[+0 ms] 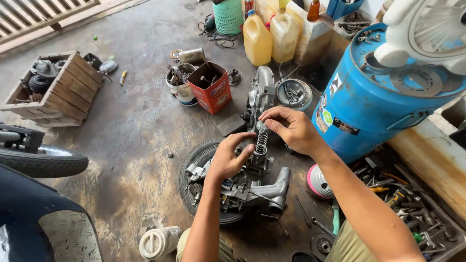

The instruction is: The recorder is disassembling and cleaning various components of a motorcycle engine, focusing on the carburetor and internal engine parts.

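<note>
The person is crouched on the concrete floor over a grey metal engine part, which rests on a small black tyre laid flat. Everything else I place from that engine part.

A coil spring stands upright on top of it, its lower end seated in the casting and most of its length still showing above. The right hand is closed narrowly around the spring's top end, thumb and fingers pinching a small cap or plunger there; I cannot make out exactly what that piece is. The left hand rests against the engine part just left of the spring's base, fingers curled to steady it, gripping nothing loose that I can see.

By my reading, the spring is placed but not yet pressed home or covered, so the assembly looks partway done.

Behind the engine part lies a second grey casing with a red tin to its left. To the right stands a blue drum, and nearer the person a tray of tools. Loose screwdrivers lie just right of the tyre. Far left sits a wooden crate of parts.
</note>
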